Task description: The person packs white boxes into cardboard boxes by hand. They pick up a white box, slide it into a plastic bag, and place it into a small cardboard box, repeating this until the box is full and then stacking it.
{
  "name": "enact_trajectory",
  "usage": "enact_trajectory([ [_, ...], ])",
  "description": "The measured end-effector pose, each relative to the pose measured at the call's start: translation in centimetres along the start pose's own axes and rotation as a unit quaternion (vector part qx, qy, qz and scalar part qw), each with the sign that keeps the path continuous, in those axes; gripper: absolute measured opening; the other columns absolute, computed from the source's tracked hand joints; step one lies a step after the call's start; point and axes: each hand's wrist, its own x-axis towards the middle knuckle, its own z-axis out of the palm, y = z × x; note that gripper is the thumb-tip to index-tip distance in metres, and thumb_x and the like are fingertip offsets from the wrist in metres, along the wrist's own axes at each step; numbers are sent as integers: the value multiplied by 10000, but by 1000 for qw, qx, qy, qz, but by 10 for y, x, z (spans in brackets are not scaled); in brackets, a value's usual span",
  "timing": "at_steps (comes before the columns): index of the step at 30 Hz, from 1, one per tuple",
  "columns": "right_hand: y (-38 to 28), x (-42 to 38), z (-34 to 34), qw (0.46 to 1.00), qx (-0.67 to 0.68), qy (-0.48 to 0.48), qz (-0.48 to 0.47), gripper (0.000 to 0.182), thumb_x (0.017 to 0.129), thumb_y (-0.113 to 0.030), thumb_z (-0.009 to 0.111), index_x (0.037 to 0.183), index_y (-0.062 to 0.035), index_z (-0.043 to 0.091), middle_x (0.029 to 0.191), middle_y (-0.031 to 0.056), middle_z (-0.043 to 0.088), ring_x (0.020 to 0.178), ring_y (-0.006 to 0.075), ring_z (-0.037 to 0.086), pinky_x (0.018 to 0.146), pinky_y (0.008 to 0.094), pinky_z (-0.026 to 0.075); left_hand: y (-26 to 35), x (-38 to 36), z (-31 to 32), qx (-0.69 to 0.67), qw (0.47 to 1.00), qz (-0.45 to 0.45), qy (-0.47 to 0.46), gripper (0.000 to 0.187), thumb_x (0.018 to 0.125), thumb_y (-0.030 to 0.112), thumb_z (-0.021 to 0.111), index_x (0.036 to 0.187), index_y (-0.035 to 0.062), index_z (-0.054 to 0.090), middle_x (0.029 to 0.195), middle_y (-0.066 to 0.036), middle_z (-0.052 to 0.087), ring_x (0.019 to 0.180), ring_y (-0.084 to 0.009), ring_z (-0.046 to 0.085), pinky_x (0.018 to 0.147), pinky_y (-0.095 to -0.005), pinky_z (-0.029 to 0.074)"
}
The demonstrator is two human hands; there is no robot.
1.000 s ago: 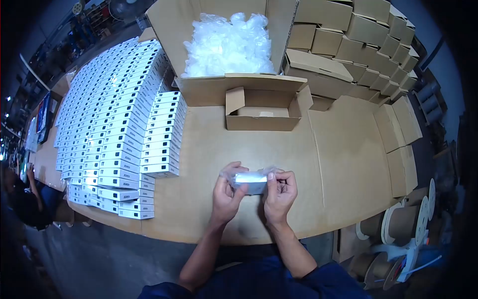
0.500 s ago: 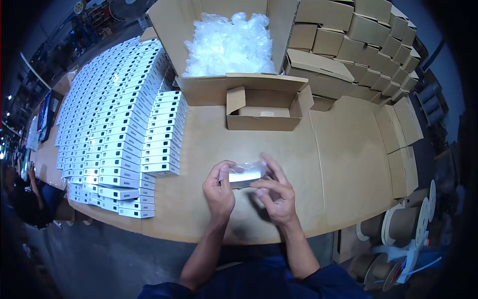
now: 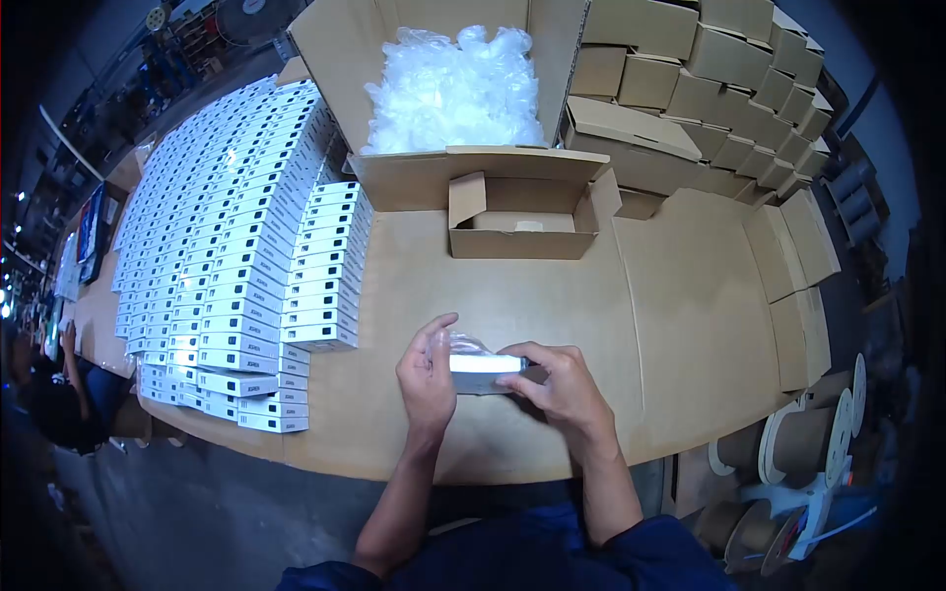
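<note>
A small white box (image 3: 488, 364) with a grey front side is held level above the table, a clear plastic bag (image 3: 465, 343) bunched at its upper left. My right hand (image 3: 567, 391) pinches the box's right end between thumb and fingers. At the opposite end, my left hand (image 3: 428, 382) has its thumb against the plastic and its fingers pointing up, with the bag gripped there. An open cardboard carton (image 3: 522, 244) stands farther back, a small pale piece on its floor.
Stacked white boxes (image 3: 236, 256) fill the table's left side. Behind the carton, a large cardboard box (image 3: 325, 49) holds crumpled clear plastic bags (image 3: 453, 94). Brown cartons (image 3: 650, 84) are piled at back right. Spools (image 3: 803, 443) stand right of the table. Another person (image 3: 69, 394) is at far left.
My right hand has gone from spread fingers to a pinch on the box's right end. The box has come lower and shows more from the plastic; my left fingers have straightened upward.
</note>
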Motion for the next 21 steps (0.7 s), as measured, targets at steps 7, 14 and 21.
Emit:
enact_trajectory([
  [7,7,-2,-5,994,-25,36,-101,315,797,-93,853,1073,1,733,1055,146,750,936,312,728,808,373,571,-1,6,-17,-13,1000,-28,4,229,965,0,691,1185,-42,638,964,-101,723,886,-130,686,760,-278,552],
  [14,10,-2,-11,976,-139,73,-151,322,776,-108,847,1076,-32,755,1283,115,688,1279,354,598,1054,462,480,37,-16,-9,318,815,465,-133,258,836,1,793,1084,0,720,1097,-137,724,1019,-314,692,912,-420,555],
  [21,13,-4,-20,978,-90,50,-180,351,754,-99,835,1097,-69,766,1293,91,688,1337,390,550,1079,488,457,34,-5,-14,255,900,297,-194,302,779,-16,834,1064,23,740,1053,-129,765,990,-275,731,868,-378,589],
])
